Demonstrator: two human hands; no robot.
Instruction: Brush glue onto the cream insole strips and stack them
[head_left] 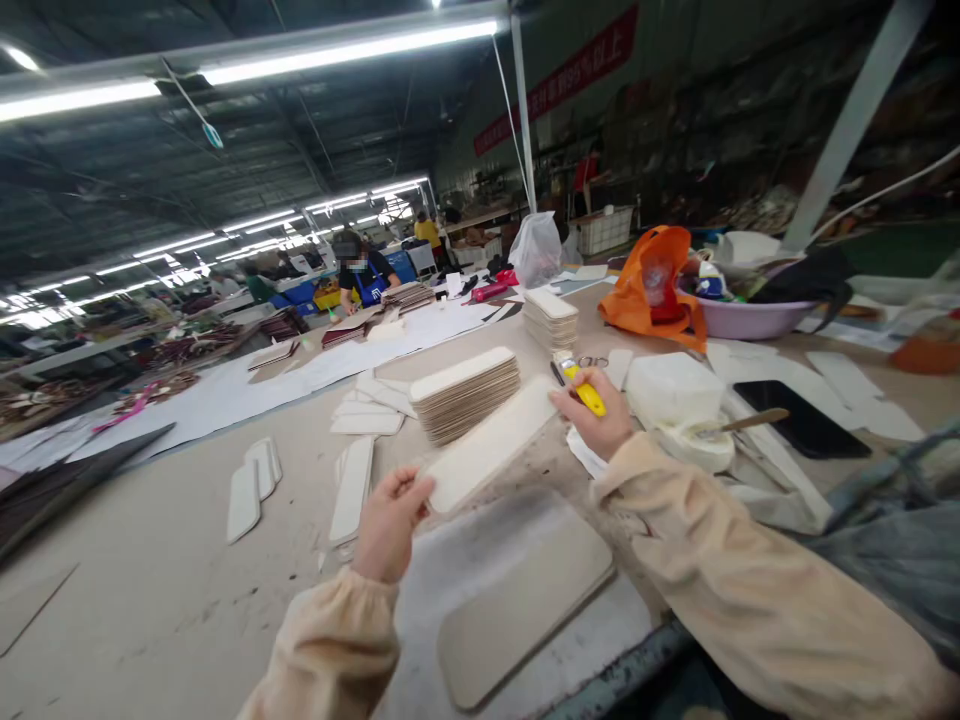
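A long cream panel with rounded corners (pixel 491 445) is stretched between my two hands. My left hand (pixel 393 520) pinches its near left end between thumb and fingers. At its far right end, my right hand (pixel 598 412) grips the panel's corner and also has a yellow-handled tool (pixel 585 388) in its fingers. Just beyond the panel rises a tall stack of similar panels (pixel 465 392). Below my hands, a larger grey-beige rounded board (pixel 525 608) lies on a pale sheet (pixel 450 560).
Loose cream pieces (pixel 351 490) lie left of the stack. To the right are a white tub (pixel 675 390), a black phone (pixel 801 418), an orange bag (pixel 651 290) and a lilac basin (pixel 750 318). A person in a blue apron (pixel 367 280) works farther back.
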